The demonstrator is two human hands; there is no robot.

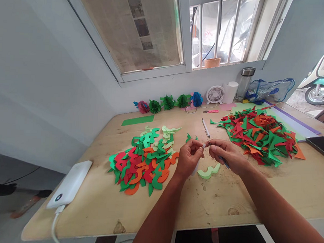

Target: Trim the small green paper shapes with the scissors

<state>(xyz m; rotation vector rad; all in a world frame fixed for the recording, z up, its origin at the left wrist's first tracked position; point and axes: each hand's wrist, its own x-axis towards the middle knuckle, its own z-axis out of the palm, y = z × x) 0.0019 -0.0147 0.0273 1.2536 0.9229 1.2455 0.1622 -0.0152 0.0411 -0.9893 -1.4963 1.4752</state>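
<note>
Both of my hands meet above the middle of the table. My left hand (190,155) pinches a small white piece (203,146) between thumb and fingertips; its kind is too small to make out. Just right of it, my right hand (228,153) is closed around a thin tool (224,162) with a dark tip and dark blue handle, mostly hidden by the fingers. The dark tip points at the white piece. Below the hands lies a pale green wavy paper cutout (208,171). A green paper piece (190,137) lies just behind my left hand.
Left is a pile of curved paper cutouts (141,163); right, a heap of paper scraps (263,135). A pen (205,127), pink-handled tool (210,111), small fan (215,94) and folded-paper figures (168,102) stand or lie farther back. A white power bank (69,183) and phone (321,145) sit near the sides.
</note>
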